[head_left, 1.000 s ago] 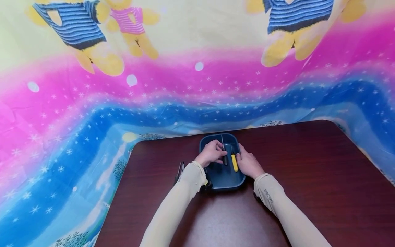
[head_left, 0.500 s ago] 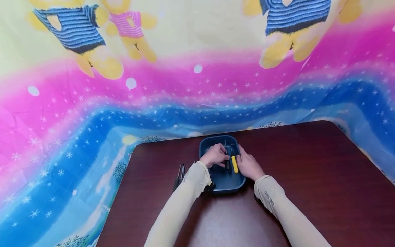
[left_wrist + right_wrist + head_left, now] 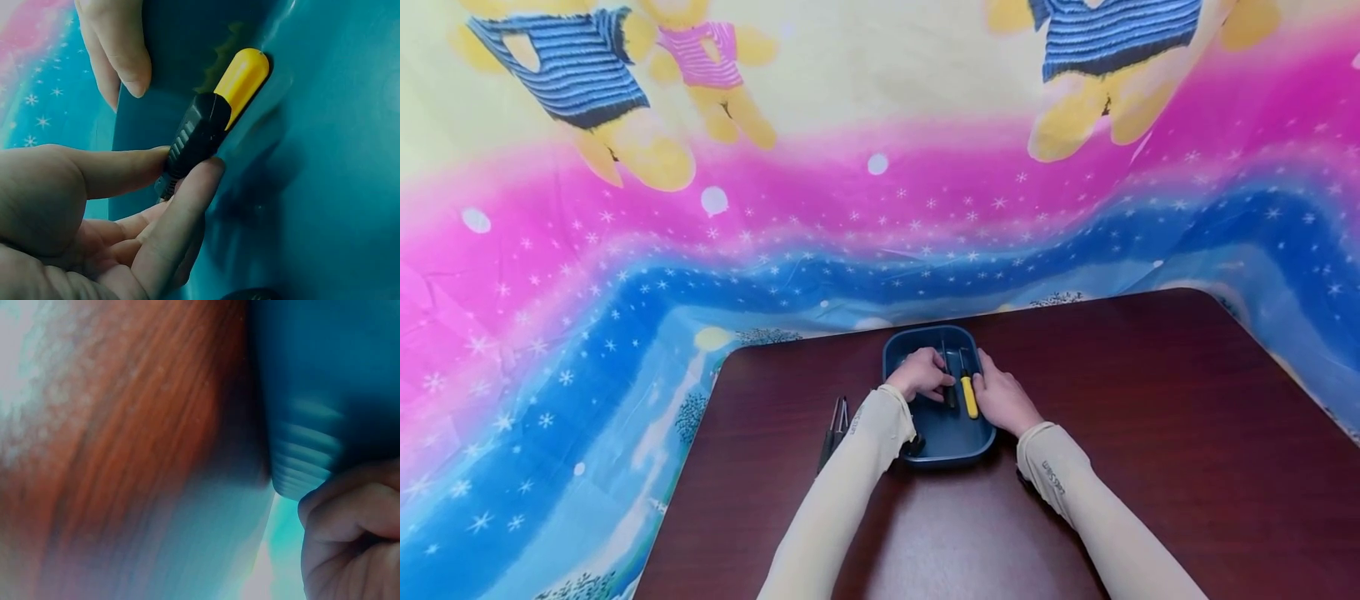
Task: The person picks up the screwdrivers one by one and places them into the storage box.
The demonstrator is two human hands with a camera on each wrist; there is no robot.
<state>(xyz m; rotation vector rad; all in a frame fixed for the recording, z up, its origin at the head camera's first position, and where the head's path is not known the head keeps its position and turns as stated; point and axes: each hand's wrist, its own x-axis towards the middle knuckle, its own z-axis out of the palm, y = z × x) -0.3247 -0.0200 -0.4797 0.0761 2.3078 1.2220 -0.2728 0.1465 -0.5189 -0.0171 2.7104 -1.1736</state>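
Observation:
My left hand [image 3: 922,375] reaches into a dark blue rectangular tray [image 3: 951,460] and pinches a black-handled screwdriver [image 3: 199,131] between thumb and fingers. Its thin shaft points toward the tray's far end. Just right of it lies a yellow-handled tool [image 3: 969,396] with a thin shaft, inside the tray; in the left wrist view the black handle overlaps the yellow handle [image 3: 244,76]. My right hand [image 3: 1006,402] grips the tray's right side, thumb at the rim and fingers along the outer wall. In the right wrist view its curled fingers [image 3: 356,512] sit against the blue wall.
On the dark red-brown wooden table [image 3: 1150,433], left of the tray, lie black-handled tools [image 3: 833,433] with metal shafts, partly covered by the left sleeve. A printed cloth [image 3: 880,200] hangs behind the table's far edge.
The left hand has shifted slightly right and nearer with the screwdriver, bringing it closer to the yellow-handled tool. The right hand stays on the tray's side.

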